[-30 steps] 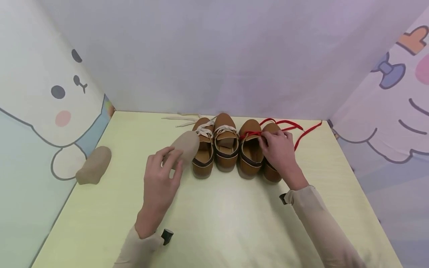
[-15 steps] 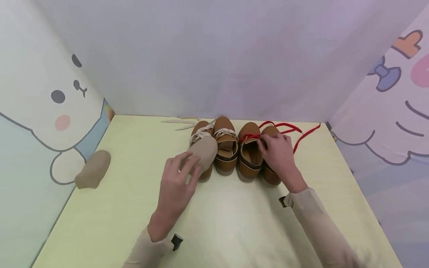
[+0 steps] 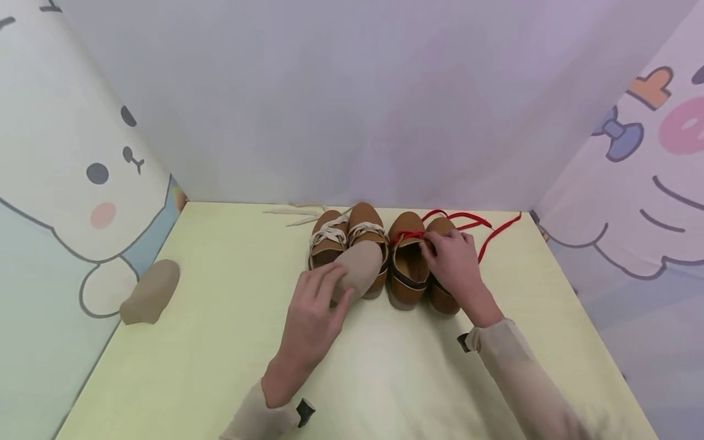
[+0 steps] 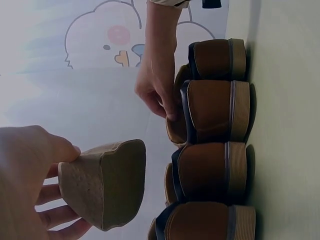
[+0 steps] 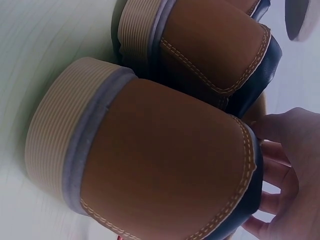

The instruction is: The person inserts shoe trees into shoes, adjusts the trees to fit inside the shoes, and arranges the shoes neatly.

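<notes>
My left hand (image 3: 313, 311) grips a beige, rounded shoe insert (image 3: 362, 269) above the second shoe from the left. In the left wrist view the insert (image 4: 102, 182) is seen from its broad rear end, apart from the shoes. My right hand (image 3: 456, 263) pinches the tongue edge of the third brown shoe (image 3: 406, 297), the left one of the red-laced pair. That hand partly covers the rightmost shoe (image 3: 442, 226). On the left of the row stand two white-laced brown shoes, the outer one (image 3: 330, 235) and the inner one (image 3: 365, 214), partly hidden by the left hand and insert.
Another beige insert (image 3: 151, 292) lies at the table's left edge. Loose white laces (image 3: 291, 212) and red laces (image 3: 497, 233) trail behind the shoes. Fabric walls with cartoon prints stand behind and at both sides of the pale yellow table (image 3: 231, 275).
My left hand has carried the insert to the right, from beside the leftmost shoe, across it, to over the second one. The right hand stays at the red-laced shoe. The view has tilted slightly up.
</notes>
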A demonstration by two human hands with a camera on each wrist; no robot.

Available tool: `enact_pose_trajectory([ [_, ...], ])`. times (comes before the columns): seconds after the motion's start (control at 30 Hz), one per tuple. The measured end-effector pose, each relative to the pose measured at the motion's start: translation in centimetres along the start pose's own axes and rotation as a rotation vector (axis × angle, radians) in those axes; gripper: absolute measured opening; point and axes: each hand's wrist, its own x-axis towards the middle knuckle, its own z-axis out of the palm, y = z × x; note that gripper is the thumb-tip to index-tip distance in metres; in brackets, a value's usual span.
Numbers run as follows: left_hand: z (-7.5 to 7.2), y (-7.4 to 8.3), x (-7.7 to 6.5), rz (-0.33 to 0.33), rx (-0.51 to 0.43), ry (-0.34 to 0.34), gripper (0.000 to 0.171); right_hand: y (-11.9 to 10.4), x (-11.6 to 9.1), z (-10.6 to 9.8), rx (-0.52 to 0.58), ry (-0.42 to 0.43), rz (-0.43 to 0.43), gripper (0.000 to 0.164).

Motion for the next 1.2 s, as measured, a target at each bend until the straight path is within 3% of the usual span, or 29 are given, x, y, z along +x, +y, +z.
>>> enact_pose_trajectory([
  [0.73,3.9,2.5,1.7,0.154,0.008,-0.022,0.033,0.0,-0.2,0.0,-0.004,0.007,-0.025,0.022],
  [1.2,6.1,3.7,3.2,0.168,0.09,-0.093,0.031,0.3,0.0,-0.6,0.029,-0.015,-0.014,0.024],
])
